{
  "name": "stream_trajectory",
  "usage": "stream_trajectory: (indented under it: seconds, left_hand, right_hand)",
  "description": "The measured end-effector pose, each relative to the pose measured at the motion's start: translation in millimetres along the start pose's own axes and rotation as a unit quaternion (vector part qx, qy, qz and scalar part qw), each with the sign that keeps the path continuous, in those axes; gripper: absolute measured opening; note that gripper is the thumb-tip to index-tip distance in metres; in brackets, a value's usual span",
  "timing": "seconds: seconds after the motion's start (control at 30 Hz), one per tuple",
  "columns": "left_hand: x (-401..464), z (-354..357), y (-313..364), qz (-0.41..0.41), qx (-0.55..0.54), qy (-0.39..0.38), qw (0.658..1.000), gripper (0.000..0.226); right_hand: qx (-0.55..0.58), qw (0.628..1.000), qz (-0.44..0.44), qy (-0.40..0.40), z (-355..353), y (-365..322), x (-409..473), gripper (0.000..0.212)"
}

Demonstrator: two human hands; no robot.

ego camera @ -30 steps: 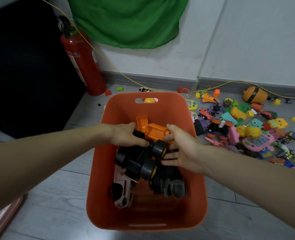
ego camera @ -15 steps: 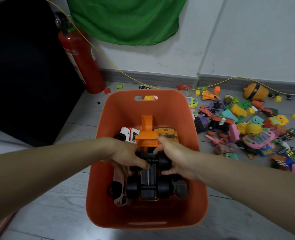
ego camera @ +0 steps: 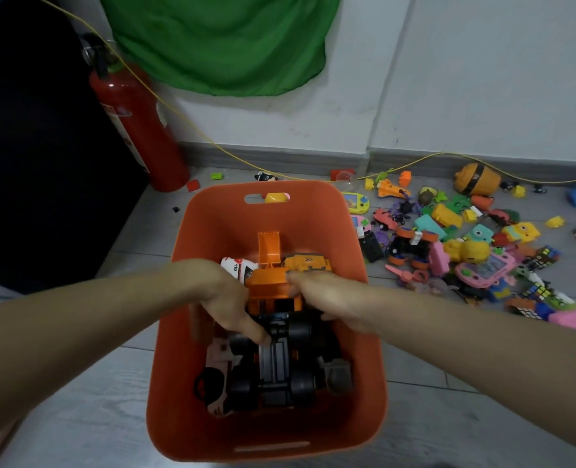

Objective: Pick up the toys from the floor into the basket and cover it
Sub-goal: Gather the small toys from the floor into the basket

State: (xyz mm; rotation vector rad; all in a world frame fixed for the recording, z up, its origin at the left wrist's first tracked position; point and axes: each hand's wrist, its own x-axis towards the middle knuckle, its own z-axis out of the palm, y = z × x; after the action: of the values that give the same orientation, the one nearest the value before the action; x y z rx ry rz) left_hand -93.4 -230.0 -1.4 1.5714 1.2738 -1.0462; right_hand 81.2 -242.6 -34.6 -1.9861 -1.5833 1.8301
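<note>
An orange plastic basket [ego camera: 212,231] stands on the grey floor in front of me. Inside it lies an orange toy truck [ego camera: 273,292] upside down, its black wheels and underside facing up. My left hand [ego camera: 232,302] grips the truck's left side, fingers reaching over the black chassis. From the right, my right hand [ego camera: 330,298] holds the truck's orange body. A white toy car [ego camera: 237,265] and a pink-and-white toy car [ego camera: 217,376] lie under the truck. Several small toys [ego camera: 465,251] are scattered on the floor to the right.
A red fire extinguisher [ego camera: 137,130] stands at the back left by a dark panel. A green cloth [ego camera: 222,42] hangs on the white wall. A yellow cable [ego camera: 246,160] runs along the skirting. A yellow round toy [ego camera: 475,180] lies far right by the wall.
Both hands turned the orange truck over and lowered it deeper into the basket; it now lies flat, wheels up, lengthwise among the other cars.
</note>
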Motion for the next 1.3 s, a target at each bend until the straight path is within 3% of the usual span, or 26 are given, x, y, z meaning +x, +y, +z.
stream_trajectory:
  seconds: [0.1,0.2,0.27,0.4,0.5,0.57,0.63,0.7,0.83,0.9,1.07,1.2,1.3]
  left_hand:
    - [-22,-29,10,0.016,-0.008,0.088,0.996,0.056]
    - [-45,-55,28,0.059,-0.049,0.198,0.977,0.043]
    - [-48,-66,48,0.116,-0.054,0.271,0.954,0.034]
    - [-33,-78,108,0.218,-0.053,0.417,0.881,0.025]
    - [0,-82,163,0.24,-0.056,0.401,0.882,0.03]
    - [29,-80,195,0.231,-0.021,0.349,0.908,0.04]
    - [56,-74,221,0.196,0.013,0.284,0.939,0.059]
    - [85,-64,236,0.146,0.03,0.24,0.959,0.077]
    - [135,-48,259,0.095,0.064,0.23,0.967,0.109]
    - [150,-44,268,0.098,0.075,0.235,0.964,0.12]
    - [182,-38,276,0.093,0.1,0.237,0.962,0.122]
    - [200,-39,281,0.098,0.071,0.267,0.956,0.117]
    - [207,-42,282,0.115,0.064,0.297,0.946,0.111]
  right_hand:
    - [-0.039,0.993,-0.099,0.045,-34,-22,-6,0.047]
    - [0.043,0.981,-0.171,0.08,-78,-39,-17,0.027]
    - [0.077,0.967,-0.191,0.15,-113,-38,-19,0.02]
    - [0.0,0.957,-0.148,0.25,-170,5,1,0.023]
    - [-0.258,0.934,-0.043,0.243,-195,64,16,0.029]
    - [-0.342,0.917,-0.026,0.203,-201,105,24,0.038]
    - [-0.298,0.93,-0.031,0.212,-200,143,33,0.043]
    - [-0.235,0.931,-0.033,0.278,-195,178,45,0.041]
    - [-0.198,0.877,-0.036,0.436,-201,229,52,0.029]
    - [-0.198,0.856,-0.016,0.477,-208,243,52,0.03]
    - [-0.141,0.863,-0.008,0.485,-206,264,68,0.041]
    - [-0.054,0.847,-0.01,0.529,-223,262,79,0.056]
    - [-0.029,0.872,-0.01,0.489,-236,255,85,0.068]
